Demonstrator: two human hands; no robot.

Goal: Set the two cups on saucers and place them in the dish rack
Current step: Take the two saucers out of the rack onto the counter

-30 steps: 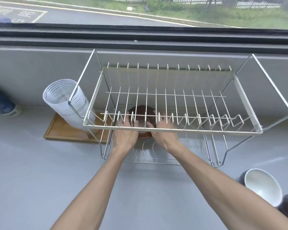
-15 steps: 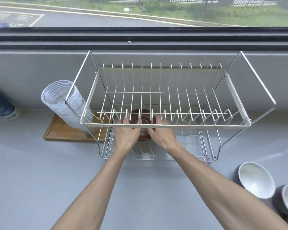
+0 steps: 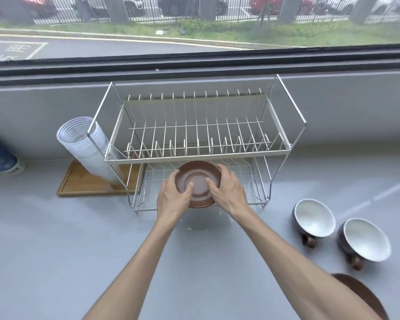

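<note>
A brown saucer [image 3: 199, 175] is held between both hands at the front of the lower tier of the white wire dish rack [image 3: 195, 157]. My left hand [image 3: 173, 197] grips its left edge and my right hand [image 3: 228, 190] grips its right edge. Two brown cups with white insides stand on the counter to the right: one cup [image 3: 314, 218] nearer the rack, the other cup [image 3: 365, 241] further right. A second brown saucer [image 3: 365, 294] lies near the bottom right, partly hidden by my right forearm.
A stack of clear plastic cups [image 3: 83, 144] leans at the rack's left end over a wooden tray [image 3: 88, 183]. A blue and white container [image 3: 2, 160] sits at the far left. A grey wall and window ledge run behind the rack.
Both hands have drawn the saucer forward from deep under the upper tier to the rack's front edge. The view has pulled back, showing both cups and the second saucer.
</note>
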